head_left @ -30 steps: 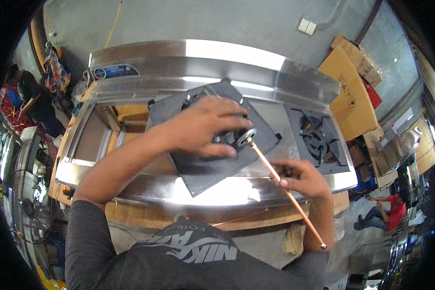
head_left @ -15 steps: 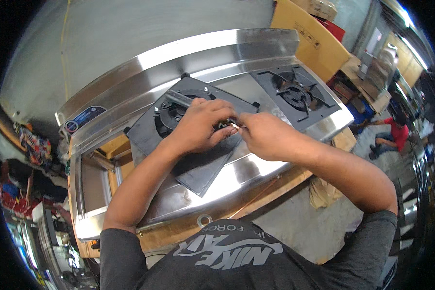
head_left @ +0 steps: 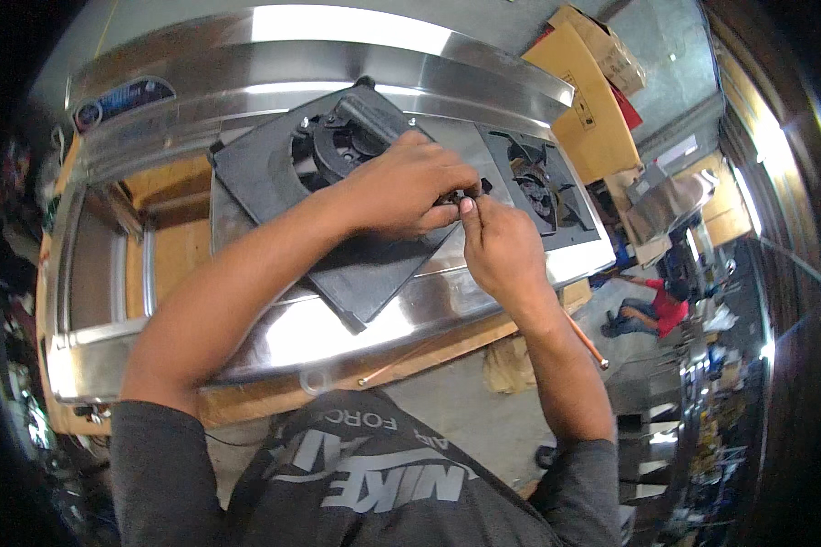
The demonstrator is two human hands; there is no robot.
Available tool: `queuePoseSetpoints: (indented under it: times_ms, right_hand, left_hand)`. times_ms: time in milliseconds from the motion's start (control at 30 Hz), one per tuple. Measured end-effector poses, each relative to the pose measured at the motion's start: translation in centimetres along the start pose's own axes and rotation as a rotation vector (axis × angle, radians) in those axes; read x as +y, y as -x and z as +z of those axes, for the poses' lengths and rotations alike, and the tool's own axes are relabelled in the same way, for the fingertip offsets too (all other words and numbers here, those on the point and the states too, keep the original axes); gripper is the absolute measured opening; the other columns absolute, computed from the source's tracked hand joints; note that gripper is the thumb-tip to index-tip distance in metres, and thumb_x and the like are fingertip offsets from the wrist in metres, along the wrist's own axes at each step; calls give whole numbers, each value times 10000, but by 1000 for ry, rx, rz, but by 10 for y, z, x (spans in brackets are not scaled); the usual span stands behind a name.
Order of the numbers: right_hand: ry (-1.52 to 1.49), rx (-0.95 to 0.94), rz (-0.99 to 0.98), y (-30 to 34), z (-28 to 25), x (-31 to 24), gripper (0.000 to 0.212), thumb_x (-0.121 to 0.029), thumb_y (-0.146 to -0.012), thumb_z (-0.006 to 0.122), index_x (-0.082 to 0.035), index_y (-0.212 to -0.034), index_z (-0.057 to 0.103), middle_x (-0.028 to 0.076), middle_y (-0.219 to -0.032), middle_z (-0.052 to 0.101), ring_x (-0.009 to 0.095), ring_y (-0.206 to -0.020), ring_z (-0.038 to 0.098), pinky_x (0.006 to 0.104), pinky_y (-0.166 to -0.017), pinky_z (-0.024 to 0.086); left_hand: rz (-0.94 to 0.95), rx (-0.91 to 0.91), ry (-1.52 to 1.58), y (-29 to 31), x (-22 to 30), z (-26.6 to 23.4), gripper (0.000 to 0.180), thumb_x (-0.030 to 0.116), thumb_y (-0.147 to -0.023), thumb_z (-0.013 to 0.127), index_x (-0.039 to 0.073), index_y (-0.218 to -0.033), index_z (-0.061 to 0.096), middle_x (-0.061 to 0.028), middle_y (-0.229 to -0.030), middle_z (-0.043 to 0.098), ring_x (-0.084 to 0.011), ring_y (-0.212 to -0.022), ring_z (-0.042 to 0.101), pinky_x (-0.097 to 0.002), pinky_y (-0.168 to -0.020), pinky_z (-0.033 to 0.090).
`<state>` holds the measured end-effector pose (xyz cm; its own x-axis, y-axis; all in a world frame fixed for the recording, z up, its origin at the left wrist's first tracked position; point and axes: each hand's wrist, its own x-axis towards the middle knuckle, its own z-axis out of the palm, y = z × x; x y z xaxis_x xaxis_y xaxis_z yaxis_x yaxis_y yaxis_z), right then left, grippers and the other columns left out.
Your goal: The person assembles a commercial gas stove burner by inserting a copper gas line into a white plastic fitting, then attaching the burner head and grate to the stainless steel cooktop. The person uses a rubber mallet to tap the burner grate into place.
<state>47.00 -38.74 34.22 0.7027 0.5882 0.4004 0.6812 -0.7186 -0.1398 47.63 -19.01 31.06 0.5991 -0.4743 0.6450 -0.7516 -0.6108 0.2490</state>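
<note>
A black square burner plate [head_left: 365, 287] lies askew on the steel stove top, with a round burner [head_left: 333, 155] set in its middle. From the burner a thick dark metal tube [head_left: 369, 123] runs under my left hand [head_left: 397, 187]. The fingers of that hand are closed around a small dark part just past the tube, mostly hidden by them. My right hand [head_left: 506, 242] meets the left at the fingertips, its thumb and fingers pinched together on the same spot. What exactly either hand grips is covered.
The stainless steel stove [head_left: 274, 351] has an uncovered opening [head_left: 173, 237] at the left and a second burner [head_left: 538, 187] at the right. A cardboard box [head_left: 588, 100] stands behind the right end. A person in red [head_left: 666, 310] sits low at the right.
The view has turned and shifted, so the stove appears farther left. My right forearm now comes up more steeply, and its wrist has turned. Both hands stay together at the tube's end.
</note>
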Motion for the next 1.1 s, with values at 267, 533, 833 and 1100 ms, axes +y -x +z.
queuePoseSetpoints:
  times_ms: [267, 533, 833, 1100]
  right_hand:
    - [-29, -39, -122, -4, -2, 5, 324, -247, -987, 563, -19, -758, 585, 218, -683, 614, 439, -641, 612, 533, -573, 460]
    - [-49, -98, -181, 1, -13, 10, 202, -167, -942, 634, -17, -813, 595, 206, -691, 599, 417, -643, 602, 491, -575, 450]
    - [4, -214, -353, -5, -16, 33, 197, -192, -955, 620, -32, -852, 570, 195, -715, 621, 427, -674, 616, 506, -574, 469]
    - [-159, -377, -427, -13, -34, 49, 206, -217, -967, 597, -21, -909, 582, 225, -723, 632, 453, -703, 627, 546, -616, 473]
  left_hand:
    - [67, 21, 7, 7, -5, -4, 269, 255, -864, 691, 109, -1067, 594, -79, -1038, 604, -269, -1046, 590, -427, -948, 388]
    - [51, -77, -8, 3, -1, -5, 386, 189, -747, 783, 131, -1070, 579, -49, -1091, 591, -257, -1082, 577, -431, -961, 377]
    - [41, -112, 53, -2, 4, -8, 356, 121, -696, 753, 120, -1017, 601, -52, -1064, 596, -260, -1069, 579, -442, -958, 363]
    - [-61, -111, -71, 0, 24, -8, 327, 270, -762, 770, 119, -1022, 640, -85, -1169, 584, -292, -1162, 553, -526, -1058, 331]
